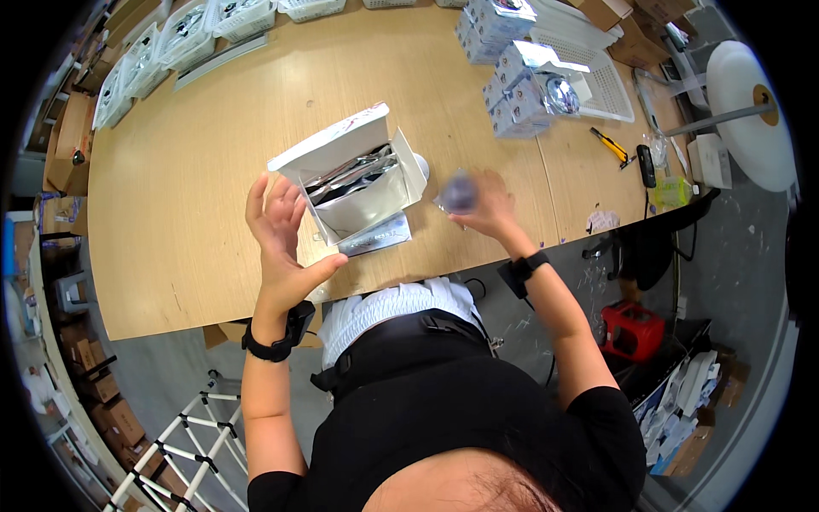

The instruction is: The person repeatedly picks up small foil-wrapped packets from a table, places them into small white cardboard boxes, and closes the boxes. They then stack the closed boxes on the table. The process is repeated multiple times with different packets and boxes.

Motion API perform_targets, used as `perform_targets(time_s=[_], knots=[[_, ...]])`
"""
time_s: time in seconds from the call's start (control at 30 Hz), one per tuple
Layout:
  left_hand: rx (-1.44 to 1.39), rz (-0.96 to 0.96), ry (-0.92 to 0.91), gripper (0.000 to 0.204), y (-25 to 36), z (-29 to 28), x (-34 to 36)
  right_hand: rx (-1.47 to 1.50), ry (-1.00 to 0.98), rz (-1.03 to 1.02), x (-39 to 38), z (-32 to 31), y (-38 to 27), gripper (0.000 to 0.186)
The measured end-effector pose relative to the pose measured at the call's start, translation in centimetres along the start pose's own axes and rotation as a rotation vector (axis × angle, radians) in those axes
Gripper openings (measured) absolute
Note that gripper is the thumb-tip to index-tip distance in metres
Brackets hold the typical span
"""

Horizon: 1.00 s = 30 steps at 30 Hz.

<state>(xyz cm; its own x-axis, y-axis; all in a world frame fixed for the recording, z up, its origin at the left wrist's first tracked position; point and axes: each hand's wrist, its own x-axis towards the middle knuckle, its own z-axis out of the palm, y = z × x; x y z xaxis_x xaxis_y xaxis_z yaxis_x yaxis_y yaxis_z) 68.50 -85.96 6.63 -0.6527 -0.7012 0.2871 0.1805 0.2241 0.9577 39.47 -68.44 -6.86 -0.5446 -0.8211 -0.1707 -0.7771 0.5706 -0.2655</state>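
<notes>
An open white carton [372, 207] stands at the table's near edge with its lid flap raised. Silver and black packets [354, 173] are packed inside it. My left hand [281, 235] is beside the carton's left side, fingers and thumb spread, holding nothing. To the right of the carton, my right hand [493, 205] grips a small dark round item in clear wrapping [458, 193]; motion blurs it. A flat printed box [380, 236] lies against the carton's near side. Part of a white round thing [422, 165] shows behind the carton's right flap.
Stacked blue-and-white boxes [516, 94] stand at the far right, before a white plastic basket [610, 90]. A yellow utility knife [611, 145] and a black handheld device [646, 165] lie at the right. White baskets of parts [186, 38] line the far left edge.
</notes>
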Motion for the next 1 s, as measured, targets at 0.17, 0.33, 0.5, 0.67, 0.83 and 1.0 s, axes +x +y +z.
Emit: perform_targets(time_s=[0.17, 0.33, 0.5, 0.67, 0.83, 1.0], knots=[[-0.024, -0.062, 0.019, 0.111, -0.5, -0.7, -1.2, -0.179, -0.117, -0.041, -0.1, 3.8, 0.6, 0.091], [-0.049, -0.162, 0.026, 0.107, -1.0, -1.9, -2.9, 0.026, -0.041, -0.145, 0.4, 5.2, 3.1, 0.077], [-0.053, -0.195, -0.016, 0.099, -1.6, -1.6, -4.1, 0.098, -0.070, -0.107, 1.5, 5.9, 4.3, 0.070], [-0.077, -0.244, -0.018, 0.099, -1.9, -1.6, -4.4, 0.157, -0.155, -0.020, 1.6, 5.7, 4.3, 0.070], [0.134, -0.110, -0.055, 0.099, -0.9, -1.9, -3.8, 0.581, -0.032, -0.294, 0.8, -2.0, 2.1, 0.061], [0.231, 0.210, 0.021, 0.102, 1.1, 0.4, -1.4, 0.539, 0.070, -0.770, -3.1, -20.4, -9.2, 0.062]])
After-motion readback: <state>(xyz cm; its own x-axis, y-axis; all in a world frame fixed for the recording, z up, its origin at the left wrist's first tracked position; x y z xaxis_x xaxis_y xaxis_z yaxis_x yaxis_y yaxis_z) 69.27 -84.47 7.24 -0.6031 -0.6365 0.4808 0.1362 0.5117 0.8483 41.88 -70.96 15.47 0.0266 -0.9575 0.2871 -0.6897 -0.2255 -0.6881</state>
